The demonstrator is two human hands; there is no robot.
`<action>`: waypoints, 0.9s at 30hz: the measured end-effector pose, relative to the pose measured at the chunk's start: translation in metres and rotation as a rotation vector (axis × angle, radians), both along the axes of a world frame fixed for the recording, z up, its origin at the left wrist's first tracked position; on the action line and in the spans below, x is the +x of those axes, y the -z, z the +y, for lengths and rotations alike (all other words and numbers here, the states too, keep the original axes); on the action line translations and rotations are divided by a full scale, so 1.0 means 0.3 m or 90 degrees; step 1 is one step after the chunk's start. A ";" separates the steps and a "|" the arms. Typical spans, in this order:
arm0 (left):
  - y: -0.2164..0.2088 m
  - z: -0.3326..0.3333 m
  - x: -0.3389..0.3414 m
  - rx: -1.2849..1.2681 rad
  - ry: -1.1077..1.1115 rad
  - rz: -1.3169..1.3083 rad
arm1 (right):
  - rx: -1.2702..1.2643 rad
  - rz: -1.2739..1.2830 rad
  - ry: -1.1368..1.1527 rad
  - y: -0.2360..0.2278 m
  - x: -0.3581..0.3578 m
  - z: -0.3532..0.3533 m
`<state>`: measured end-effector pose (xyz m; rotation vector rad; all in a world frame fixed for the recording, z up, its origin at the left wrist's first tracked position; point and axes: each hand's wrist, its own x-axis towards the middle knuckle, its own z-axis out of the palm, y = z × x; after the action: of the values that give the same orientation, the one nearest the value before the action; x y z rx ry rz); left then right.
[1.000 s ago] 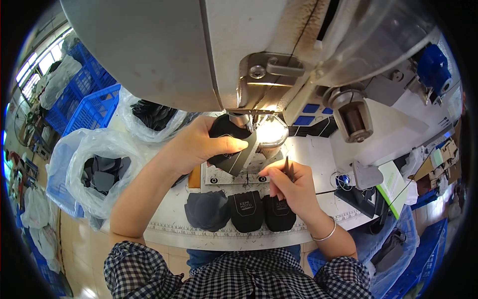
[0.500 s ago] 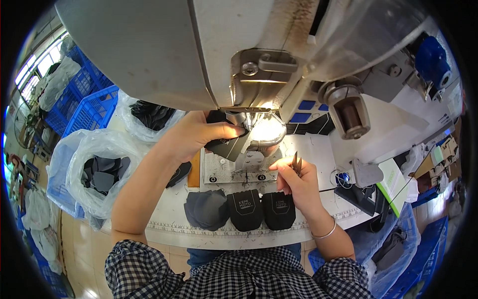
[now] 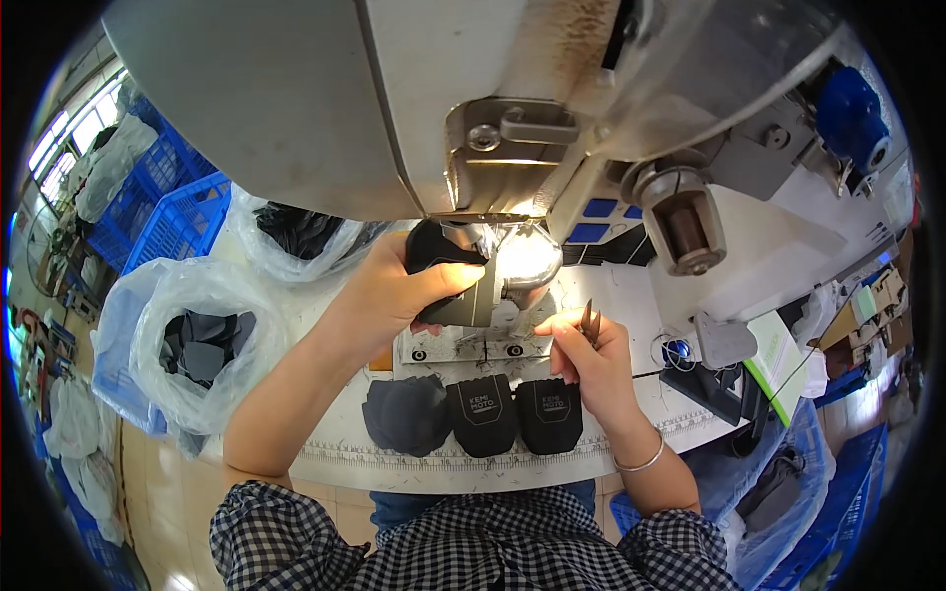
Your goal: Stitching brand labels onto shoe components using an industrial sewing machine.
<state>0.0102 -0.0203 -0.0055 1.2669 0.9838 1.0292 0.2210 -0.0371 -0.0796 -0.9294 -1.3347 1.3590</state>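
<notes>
My left hand (image 3: 379,295) is closed on a dark fabric piece (image 3: 468,307), thumb on top, just left of the bright lamp under the sewing machine head (image 3: 296,108). Its fingers are mostly hidden behind the piece. Small thread snips (image 3: 589,321) point upward from my right hand (image 3: 603,369), which is curled round them to the right of the metal sewing plate (image 3: 448,352). Below the plate lie a loose stack of dark grey fabric pieces (image 3: 406,416) and two piles of black rounded pieces with light printing, a middle pile (image 3: 482,419) and a right pile (image 3: 549,419).
Left on the table are a plastic-lined blue tub (image 3: 123,364) of dark pieces and a clear bag (image 3: 296,258) holding more. A spool (image 3: 687,219) hangs at right. Thread scraps and a black tray (image 3: 705,384) lie on the right. Blue crates (image 3: 182,222) stand beyond.
My left hand has drawn the fabric piece slightly toward me and turned it more upright. A dark piece beside the plate is now hidden by this hand. My right hand barely moved.
</notes>
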 end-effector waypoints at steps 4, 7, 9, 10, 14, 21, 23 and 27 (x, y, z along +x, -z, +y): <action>-0.023 -0.008 -0.013 -0.005 0.001 0.065 | 0.001 0.006 0.006 0.005 0.002 0.000; -0.016 -0.013 -0.039 -0.015 0.061 0.080 | 0.004 0.005 -0.003 0.007 -0.003 -0.002; -0.004 -0.016 -0.031 -0.016 0.041 0.057 | 0.000 -0.006 -0.001 0.005 -0.001 0.000; -0.004 -0.019 -0.026 -0.015 0.040 0.056 | -0.005 -0.015 0.001 0.004 0.000 0.001; -0.007 -0.037 -0.007 0.008 0.015 0.041 | -0.012 -0.002 0.008 0.010 0.001 0.002; -0.001 -0.025 0.000 0.033 -0.010 0.056 | -0.010 0.005 0.005 0.009 0.007 0.003; -0.008 -0.013 -0.001 0.021 -0.005 0.050 | -0.009 0.008 0.005 0.010 0.008 0.003; -0.007 0.026 -0.016 0.014 0.028 0.027 | -0.009 0.019 0.006 0.011 0.006 0.002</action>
<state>0.0054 -0.0124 -0.0034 1.3280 0.9745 0.9854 0.2230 -0.0365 -0.0829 -0.9213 -1.2982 1.3719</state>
